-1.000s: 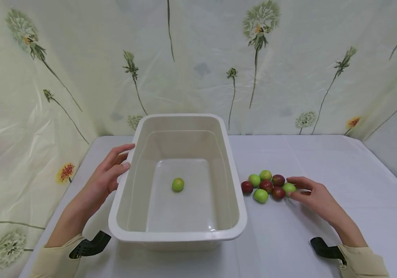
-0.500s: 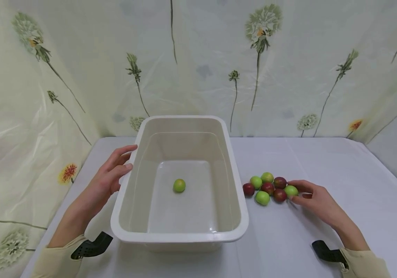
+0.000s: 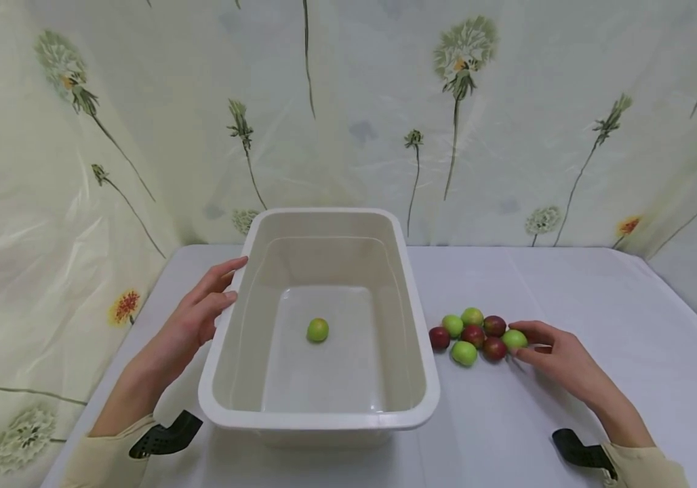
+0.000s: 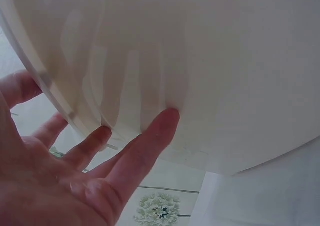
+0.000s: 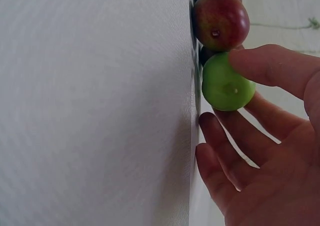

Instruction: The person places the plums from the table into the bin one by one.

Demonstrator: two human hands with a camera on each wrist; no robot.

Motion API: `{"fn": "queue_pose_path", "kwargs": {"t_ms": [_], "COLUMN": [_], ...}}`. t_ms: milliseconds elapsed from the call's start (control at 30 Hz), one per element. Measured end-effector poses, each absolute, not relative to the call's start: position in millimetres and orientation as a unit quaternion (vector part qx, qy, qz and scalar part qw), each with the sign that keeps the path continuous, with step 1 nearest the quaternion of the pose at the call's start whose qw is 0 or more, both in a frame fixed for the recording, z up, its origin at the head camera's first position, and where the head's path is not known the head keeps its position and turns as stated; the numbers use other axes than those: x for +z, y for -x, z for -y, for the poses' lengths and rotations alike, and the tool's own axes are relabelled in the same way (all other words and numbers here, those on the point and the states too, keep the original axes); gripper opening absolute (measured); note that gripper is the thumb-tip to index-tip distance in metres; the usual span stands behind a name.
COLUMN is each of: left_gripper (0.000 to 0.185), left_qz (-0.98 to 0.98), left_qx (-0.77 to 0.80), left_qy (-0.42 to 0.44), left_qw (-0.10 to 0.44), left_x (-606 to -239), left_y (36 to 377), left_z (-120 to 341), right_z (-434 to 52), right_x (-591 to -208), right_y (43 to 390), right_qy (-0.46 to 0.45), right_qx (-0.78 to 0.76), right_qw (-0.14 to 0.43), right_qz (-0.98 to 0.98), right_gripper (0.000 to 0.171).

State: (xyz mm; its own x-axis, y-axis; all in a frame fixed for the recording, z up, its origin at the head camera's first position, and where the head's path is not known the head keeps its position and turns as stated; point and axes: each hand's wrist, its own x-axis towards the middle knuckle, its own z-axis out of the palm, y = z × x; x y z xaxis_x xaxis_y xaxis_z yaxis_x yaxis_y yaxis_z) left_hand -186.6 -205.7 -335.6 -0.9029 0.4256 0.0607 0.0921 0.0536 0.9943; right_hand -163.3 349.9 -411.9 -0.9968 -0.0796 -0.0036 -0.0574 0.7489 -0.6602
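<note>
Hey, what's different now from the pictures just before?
Nothing has been visibly moved, grabbed or let go. Everything just slid slightly right and down in the head view, probably because the camera shifted. The right hand is still at the same green fruit, the left hand still at the tub, and one lone green fruit is still inside.

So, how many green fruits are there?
5: one green fruit in the tub, another in the grip of the right hand, three on the table between tub and hand. The tub may hide more.
</note>
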Motion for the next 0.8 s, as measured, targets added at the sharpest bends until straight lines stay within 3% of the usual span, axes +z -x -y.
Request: {"fn": "queue_pose_path", "kwargs": {"t_ms": [800], "left_gripper": [0.049], "left_qz": [-0.704], "left_qx": [0.673], "left_qy": [-0.194], "left_qw": [0.119], "left_x": [-338.6], "left_y": [188.0], "left_z": [205.0], "right_z": [-334.1], "right_x": [-398.1], "right_y": [161.1], "right_qy": [0.033], "right_qx": [-0.345], "right_qw": [-0.071], "right_qz": [-0.935], "right_gripper": [0.049]}}
